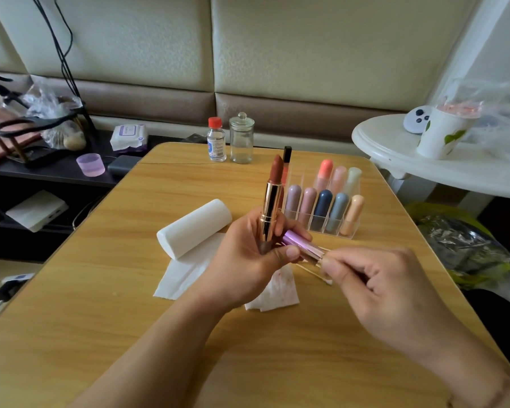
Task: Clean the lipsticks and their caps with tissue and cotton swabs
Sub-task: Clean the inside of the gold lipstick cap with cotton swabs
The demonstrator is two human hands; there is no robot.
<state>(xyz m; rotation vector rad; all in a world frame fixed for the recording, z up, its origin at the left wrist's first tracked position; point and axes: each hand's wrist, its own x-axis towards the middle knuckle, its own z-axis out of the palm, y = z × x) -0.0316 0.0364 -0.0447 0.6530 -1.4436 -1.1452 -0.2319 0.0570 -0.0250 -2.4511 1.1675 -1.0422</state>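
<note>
An uncapped lipstick (270, 207), with a gold tube and a reddish-brown bullet pointing up, is held upright in the left hand (248, 254), whose fingers are curled round its base. A purple metallic cap (302, 248) is gripped in the same hand, pinned by the thumb and lying roughly level with its open end toward the right. The right hand (377, 290) is closed in a pinch at the mouth of the cap; a thin stick, apparently a cotton swab, seems to be pinched there, but it is too blurred to be certain. Both hands are held above the wooden bench (100, 290). Beneath them a stained tissue (280, 293) is spread, with a cotton swab (315, 275) lying beside it. A roll of tissue (193, 228) rests on the bench to the left, partly unrolled. Behind the hands, capped lipsticks are stood upright in a clear organiser (324, 210).
</note>
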